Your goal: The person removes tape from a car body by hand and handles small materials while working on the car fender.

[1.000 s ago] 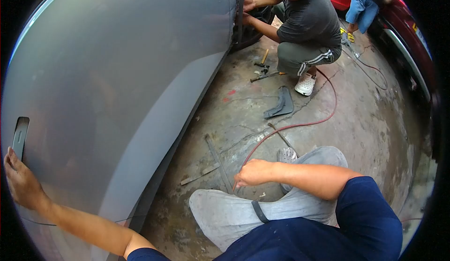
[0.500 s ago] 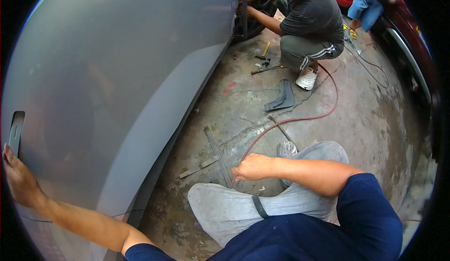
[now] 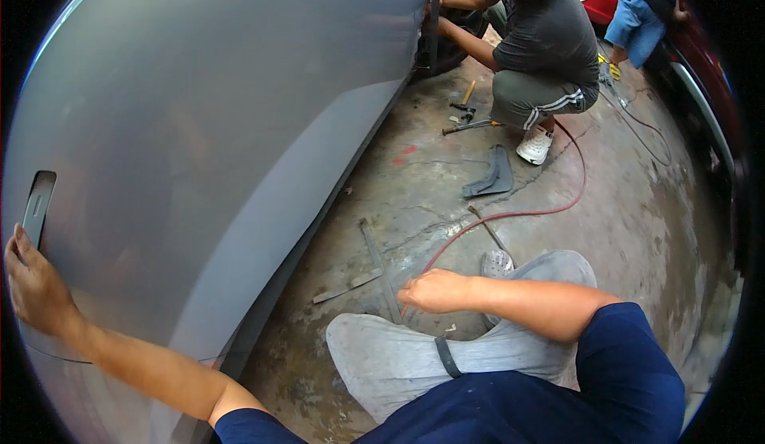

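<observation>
My left hand (image 3: 40,284) rests against a large grey car panel (image 3: 223,109), fingers stretched out beside a recessed handle (image 3: 38,205). The fingertips touch the panel near the handle's lower end; the panel stands close on my left. My right hand (image 3: 440,291) is closed, held low above my grey trouser leg (image 3: 390,348). A red hose (image 3: 518,213) runs over the concrete to that hand; whether the fingers grip it, I cannot make out. Two crossed flat metal strips (image 3: 378,265) lie on the ground just left of the right hand.
A co-worker (image 3: 538,53) crouches by a wheel (image 3: 462,45), both hands at the panel's far edge. On the floor lie a yellow-handled hammer (image 3: 468,93), a dark bent piece (image 3: 492,173) and a metal bar (image 3: 488,229). Another person (image 3: 637,21) stands near a dark red car (image 3: 705,85).
The whole view has shifted a little, so the scene sits further right. My left hand remains by the handle and my right hand stays closed. The co-worker keeps crouching at the wheel.
</observation>
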Tool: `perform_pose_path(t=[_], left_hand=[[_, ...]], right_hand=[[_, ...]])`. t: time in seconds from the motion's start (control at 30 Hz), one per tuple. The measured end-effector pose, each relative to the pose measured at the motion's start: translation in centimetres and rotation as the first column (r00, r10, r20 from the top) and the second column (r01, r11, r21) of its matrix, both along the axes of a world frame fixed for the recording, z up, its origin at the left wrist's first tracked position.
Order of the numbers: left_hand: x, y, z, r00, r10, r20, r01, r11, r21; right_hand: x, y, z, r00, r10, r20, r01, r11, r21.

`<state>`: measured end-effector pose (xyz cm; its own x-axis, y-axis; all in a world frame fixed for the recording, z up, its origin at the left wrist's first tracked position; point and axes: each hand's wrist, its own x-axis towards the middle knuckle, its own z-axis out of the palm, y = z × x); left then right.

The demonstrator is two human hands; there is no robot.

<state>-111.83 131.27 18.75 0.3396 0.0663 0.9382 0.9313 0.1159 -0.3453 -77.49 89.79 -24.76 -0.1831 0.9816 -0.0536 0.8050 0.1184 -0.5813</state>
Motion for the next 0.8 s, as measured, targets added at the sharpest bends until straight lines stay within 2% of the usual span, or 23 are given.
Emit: perform_pose_path(t=[0.07,0.17,0.6,0.73,0.8], left_hand=[[1.4,-2.0,-0.2,0.996,0.083,-0.007,-0.084,0.996,-0.044],[2.1,-3.0,-0.1,0.998,0.059,0.015,-0.059,0.998,-0.028],[4.4,-5.1,-0.3,0.99,-0.136,0.044,0.135,0.991,0.02],[6.1,-6.7,-0.2,0.968,-0.249,0.028,0.248,0.968,0.028],[7.4,-7.7,-0.1,0.948,-0.317,0.02,0.316,0.948,0.021]], right_hand=[[0.1,0.1,-0.3,1.0,0.01,-0.01,-0.01,1.0,0.024],[0.2,0.2,0.3,1.0,0.025,0.008,-0.025,1.0,0.0],[0.1,0.2,0.6,1.0,0.019,-0.01,-0.019,1.0,-0.005],[0.1,0.5,3.8,0.998,0.039,0.058,-0.031,0.991,-0.13],[0.1,0.3,2.2,0.998,0.024,0.052,-0.024,1.0,-0.003]])
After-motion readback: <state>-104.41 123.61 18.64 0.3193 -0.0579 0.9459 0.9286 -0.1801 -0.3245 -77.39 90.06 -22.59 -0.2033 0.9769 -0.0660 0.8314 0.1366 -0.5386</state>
